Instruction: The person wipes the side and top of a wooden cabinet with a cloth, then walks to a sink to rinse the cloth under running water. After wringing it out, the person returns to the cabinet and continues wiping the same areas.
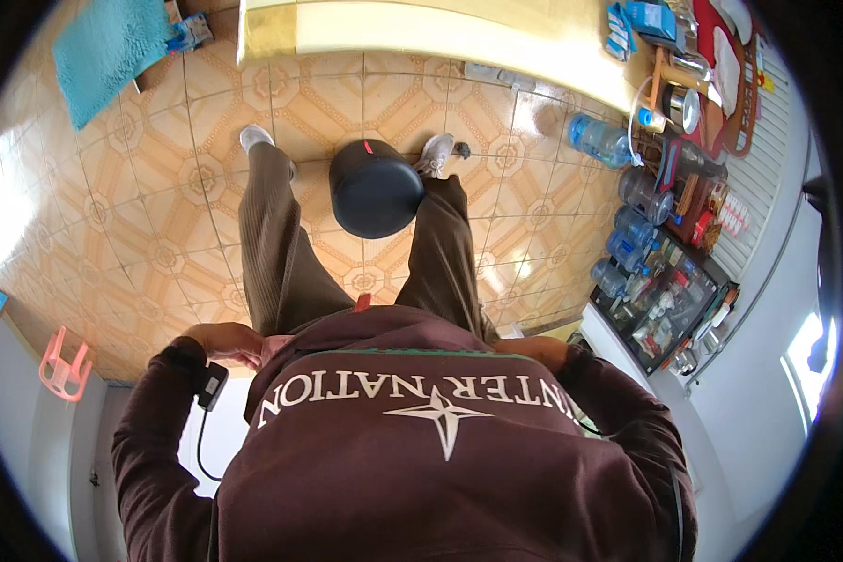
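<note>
My left hand (226, 341) rests by my left hip at the hem of my maroon sweatshirt (365, 492); its fingers are bent and partly hidden by the cloth. On the other side, my right hand (537, 350) is against my right hip, its fingers out of sight behind the sweatshirt. A small black box (213, 386) with a cable sits at my left cuff. Brown ribbed trousers (270, 232) cover my legs, which stand apart on the floor. Between my feet is a black, round, stool-like object (378, 197) with a small red mark, close to my right shoe (435, 153).
Patterned tiles (204, 175) cover the floor. A pale yellow counter or table (421, 28) curves across the front. Large water bottles (608, 140) line the right, beside a glass-topped cabinet (664, 302) with many items. A turquoise shaggy cover (109, 60) is front left; a pink plastic stool (64, 365) stands left.
</note>
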Available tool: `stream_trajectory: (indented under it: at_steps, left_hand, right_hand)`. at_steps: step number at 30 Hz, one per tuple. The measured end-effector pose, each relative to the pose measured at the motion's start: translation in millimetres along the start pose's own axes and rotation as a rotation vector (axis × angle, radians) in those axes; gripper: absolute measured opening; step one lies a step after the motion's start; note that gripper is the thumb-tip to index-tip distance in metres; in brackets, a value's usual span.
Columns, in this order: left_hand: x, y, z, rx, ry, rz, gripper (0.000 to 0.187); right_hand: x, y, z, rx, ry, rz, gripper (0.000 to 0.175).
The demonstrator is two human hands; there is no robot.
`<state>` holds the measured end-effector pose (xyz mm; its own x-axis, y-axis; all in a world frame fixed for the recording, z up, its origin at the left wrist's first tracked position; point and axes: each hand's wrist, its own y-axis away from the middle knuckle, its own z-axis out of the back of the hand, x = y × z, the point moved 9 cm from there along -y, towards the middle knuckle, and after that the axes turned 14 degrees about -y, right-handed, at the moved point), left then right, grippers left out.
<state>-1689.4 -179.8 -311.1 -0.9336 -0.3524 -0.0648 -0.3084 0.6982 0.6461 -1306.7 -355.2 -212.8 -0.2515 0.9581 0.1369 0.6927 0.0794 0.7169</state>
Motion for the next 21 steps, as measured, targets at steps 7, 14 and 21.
stream_trajectory:
  at_steps: [7, 14, 21]
  left_hand:
    - [-159, -47, 163, -0.341, -0.344, -0.201, 0.014]
    - [-379, -296, 235, -0.88, -1.432, -0.373, 0.045]
    - [-360, -425, 226, -0.6, -1.589, 0.15, 0.051]
  right_hand:
    - [-19, -36, 176, -0.175, 0.086, -0.004, 0.013]
    - [52, -116, 427, -1.037, -0.51, 0.665, 0.013]
    - [33, -160, 433, -0.897, -0.903, 0.815, 0.027]
